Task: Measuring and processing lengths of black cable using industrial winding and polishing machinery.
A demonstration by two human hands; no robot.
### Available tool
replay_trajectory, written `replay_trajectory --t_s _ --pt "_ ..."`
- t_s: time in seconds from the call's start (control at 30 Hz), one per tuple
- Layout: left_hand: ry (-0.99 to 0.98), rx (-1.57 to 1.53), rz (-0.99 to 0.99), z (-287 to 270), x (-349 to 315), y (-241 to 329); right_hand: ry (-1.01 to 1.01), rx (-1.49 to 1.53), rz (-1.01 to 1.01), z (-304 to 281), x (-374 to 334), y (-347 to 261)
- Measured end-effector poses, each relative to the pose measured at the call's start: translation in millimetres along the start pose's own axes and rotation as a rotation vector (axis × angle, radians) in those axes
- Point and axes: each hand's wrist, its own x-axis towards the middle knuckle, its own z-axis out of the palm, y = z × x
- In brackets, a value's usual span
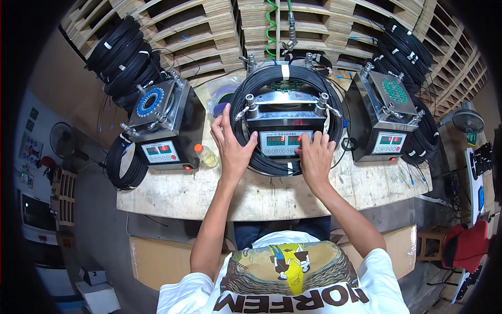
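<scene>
A large coil of black cable (256, 79), bound with white ties, hangs upright around the front of the middle machine (285, 116). My left hand (231, 152) grips the coil's left side, its thumb inside the ring and its fingers along the outer edge. Inside the ring, the machine's control panel (275, 144) shows lit red digits. My right hand (317, 161) rests over the panel's right end and the coil's right side. Its thumb and index fingertip are at the panel, the other fingers bent and apart, with nothing visible held.
Similar machines stand left (151, 125) and right (387, 115), with stacked black cable coils (123, 60) behind the left one. A small orange-capped bottle (207, 156) stands near my left hand on the wooden table (209, 201). A green spiral hose (271, 29) hangs behind.
</scene>
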Motion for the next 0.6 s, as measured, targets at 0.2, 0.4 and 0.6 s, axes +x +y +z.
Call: replay_trajectory --t_s 0.2,0.4,0.6 --pt "0.024 -0.031 0.012 0.5 -0.8 -3.7 0.023 0.061 0.023 -1.9 1.1 -1.0" --pt "-0.009 0.094 -0.027 -3.1 -7.7 -3.1 0.230 0.330 0.064 -22.6 -14.9 9.1" --pt "0.067 -0.046 -0.108 -13.3 -28.0 -25.6 0.242 0.749 0.508 -18.9 -30.1 81.1"
